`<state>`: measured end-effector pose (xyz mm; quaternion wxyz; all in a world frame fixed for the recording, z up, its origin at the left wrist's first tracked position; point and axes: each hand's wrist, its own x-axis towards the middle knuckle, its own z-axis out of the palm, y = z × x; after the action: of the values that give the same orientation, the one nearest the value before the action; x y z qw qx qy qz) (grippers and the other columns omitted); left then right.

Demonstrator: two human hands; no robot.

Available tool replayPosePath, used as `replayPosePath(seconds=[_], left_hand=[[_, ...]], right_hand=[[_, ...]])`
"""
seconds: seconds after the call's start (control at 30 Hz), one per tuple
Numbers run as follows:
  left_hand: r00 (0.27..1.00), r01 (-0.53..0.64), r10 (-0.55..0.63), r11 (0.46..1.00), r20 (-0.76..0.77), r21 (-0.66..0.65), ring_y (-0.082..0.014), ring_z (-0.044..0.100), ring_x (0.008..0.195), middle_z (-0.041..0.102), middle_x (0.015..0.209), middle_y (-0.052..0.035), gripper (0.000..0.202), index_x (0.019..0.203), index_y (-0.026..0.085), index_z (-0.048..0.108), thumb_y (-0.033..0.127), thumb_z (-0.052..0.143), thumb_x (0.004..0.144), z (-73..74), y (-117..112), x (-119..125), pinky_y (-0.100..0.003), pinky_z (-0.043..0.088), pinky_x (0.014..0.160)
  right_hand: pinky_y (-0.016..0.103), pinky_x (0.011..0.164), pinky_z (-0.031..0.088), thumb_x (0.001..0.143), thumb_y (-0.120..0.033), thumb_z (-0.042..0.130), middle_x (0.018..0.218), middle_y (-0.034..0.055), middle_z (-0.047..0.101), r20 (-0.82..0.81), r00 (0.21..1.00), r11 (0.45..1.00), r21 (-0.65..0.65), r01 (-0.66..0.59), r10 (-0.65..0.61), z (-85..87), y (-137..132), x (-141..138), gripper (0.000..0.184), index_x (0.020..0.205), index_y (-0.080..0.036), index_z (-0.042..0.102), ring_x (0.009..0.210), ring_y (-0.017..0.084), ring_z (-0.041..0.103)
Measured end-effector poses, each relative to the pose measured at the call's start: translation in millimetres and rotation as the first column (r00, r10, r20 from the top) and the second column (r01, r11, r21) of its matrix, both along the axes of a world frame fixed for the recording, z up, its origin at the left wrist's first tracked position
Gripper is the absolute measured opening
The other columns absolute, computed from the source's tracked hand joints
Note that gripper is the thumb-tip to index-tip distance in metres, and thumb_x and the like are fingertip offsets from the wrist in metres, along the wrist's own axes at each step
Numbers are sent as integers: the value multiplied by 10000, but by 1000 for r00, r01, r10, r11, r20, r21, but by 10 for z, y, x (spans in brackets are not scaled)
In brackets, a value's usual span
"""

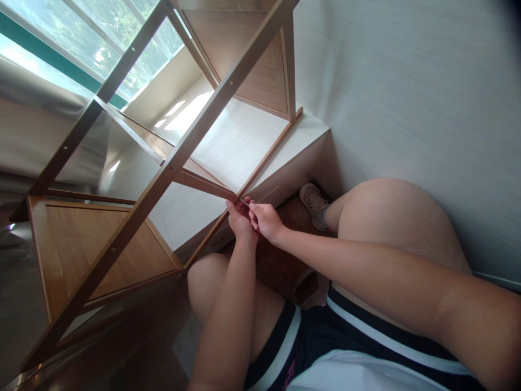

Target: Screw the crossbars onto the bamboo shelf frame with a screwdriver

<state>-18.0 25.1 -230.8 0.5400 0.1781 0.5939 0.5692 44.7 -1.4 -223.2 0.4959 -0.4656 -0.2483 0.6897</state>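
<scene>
A wooden shelf frame fills the left and centre of the head view, tilted steeply. Both my hands meet at a joint on its lower side rail. My left hand is closed against the rail, thumb up by the joint. My right hand pinches a thin metal tool, small and hard to name, whose tip points at the joint. My bare knees show below, one under my left forearm and one at the right.
A white wall stands close on the right. A white low cabinet lies behind the frame, a shoe beside it. A window is at the top left. The floor is brown wood.
</scene>
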Motion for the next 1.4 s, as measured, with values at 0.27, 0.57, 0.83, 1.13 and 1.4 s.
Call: replayPosePath(seconds=[0.27,0.57,0.83,1.13,1.4], left_hand=[[1000,-25,25,1000,18,10,-148,644,665,685,727,-81,603,715,120,692,621,419,911,26,12,13,-273,473,698],[999,-30,30,1000,33,3,-129,626,603,673,657,-69,609,699,111,704,592,411,930,49,9,16,-269,475,711],[999,-31,31,1000,35,1,-129,632,623,674,667,-61,598,698,116,697,594,420,927,49,13,12,-268,476,716],[999,13,-12,1000,31,-26,-128,604,541,668,644,-58,638,775,114,700,676,420,886,25,-9,-10,-248,442,576],[999,30,-29,998,21,-48,-121,585,488,658,618,-55,649,793,113,695,682,399,889,41,-13,-27,-231,397,503]], right_hand=[[263,536,293,955,-397,480,486,-16,505,372,926,987,160,12,-71,-8,-7,61,421,575,-215,482,492,130,448],[289,587,276,979,-366,453,582,16,555,549,833,977,204,-53,-69,32,-6,79,390,620,-219,495,564,164,496],[298,652,308,919,-353,572,661,56,603,541,840,988,148,-41,-46,52,-30,109,294,661,-215,547,713,211,563],[238,389,249,964,-375,325,365,-42,417,29,994,993,-46,-105,107,71,58,59,410,601,-215,429,316,106,340],[208,362,176,937,-396,371,364,-43,413,-317,942,974,-150,-167,113,37,68,102,360,629,-212,404,311,84,293]])
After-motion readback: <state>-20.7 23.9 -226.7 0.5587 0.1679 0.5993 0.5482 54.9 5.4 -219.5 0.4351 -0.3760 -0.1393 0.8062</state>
